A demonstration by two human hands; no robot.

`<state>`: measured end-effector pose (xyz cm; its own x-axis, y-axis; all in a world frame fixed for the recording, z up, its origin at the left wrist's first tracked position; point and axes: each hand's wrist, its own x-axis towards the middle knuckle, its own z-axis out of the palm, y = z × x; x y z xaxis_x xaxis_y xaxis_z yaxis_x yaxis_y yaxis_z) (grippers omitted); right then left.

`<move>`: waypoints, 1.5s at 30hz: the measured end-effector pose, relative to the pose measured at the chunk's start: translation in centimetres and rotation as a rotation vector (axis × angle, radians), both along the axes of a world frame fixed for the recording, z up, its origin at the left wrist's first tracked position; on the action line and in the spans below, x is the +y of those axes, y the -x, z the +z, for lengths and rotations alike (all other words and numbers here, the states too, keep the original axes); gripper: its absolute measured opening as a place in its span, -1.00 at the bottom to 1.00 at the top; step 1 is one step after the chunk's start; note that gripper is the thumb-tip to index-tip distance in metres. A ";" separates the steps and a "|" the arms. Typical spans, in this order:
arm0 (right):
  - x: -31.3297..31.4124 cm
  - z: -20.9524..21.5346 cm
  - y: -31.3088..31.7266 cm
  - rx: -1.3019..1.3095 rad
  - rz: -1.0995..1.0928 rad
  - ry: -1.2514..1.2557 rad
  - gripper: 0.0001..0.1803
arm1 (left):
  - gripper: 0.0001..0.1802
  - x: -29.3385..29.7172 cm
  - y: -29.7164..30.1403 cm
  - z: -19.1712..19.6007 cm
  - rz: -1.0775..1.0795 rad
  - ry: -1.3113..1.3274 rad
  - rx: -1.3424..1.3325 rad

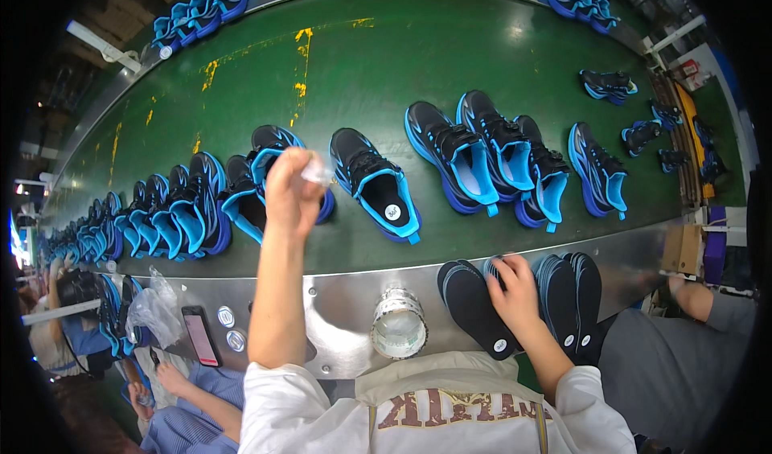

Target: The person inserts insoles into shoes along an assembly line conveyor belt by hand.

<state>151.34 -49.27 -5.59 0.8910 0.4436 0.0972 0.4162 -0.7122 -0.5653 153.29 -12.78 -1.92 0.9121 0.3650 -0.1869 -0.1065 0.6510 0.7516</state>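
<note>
On the near steel ledge (347,313), a crusted tub (399,298) shows unclear contents. Left, the left hand (291,193) pinches a blurred whitish thing (318,169). Right, the right hand's (516,291) fingers curl over insoles (469,299); I cannot tell whether they grip. Beyond, a shoe (352,150) contains a dark insole.

Shoes (370,164) sit on the belt (362,76); on the ledge (342,325) before it, insoles (470,303) lie right of a container (400,331).

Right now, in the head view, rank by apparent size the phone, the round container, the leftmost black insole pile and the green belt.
Largest to smallest, as they look:
1. green belt
2. leftmost black insole pile
3. round container
4. phone
</note>
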 end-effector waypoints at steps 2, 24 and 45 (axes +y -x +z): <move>-4.6 0.6 2.6 0.013 -0.053 0.239 -0.58 | -0.87 -2.7 0.9 0.4 0.038 0.182 0.059; -5.0 12.4 -7.4 0.575 -0.089 -0.315 -0.87 | -0.56 -12.4 -11.7 -5.2 -0.205 -1.191 0.274; 7.9 3.6 -13.6 0.303 0.412 0.802 -0.66 | -0.46 -12.3 -10.3 -5.7 -0.366 -0.907 0.272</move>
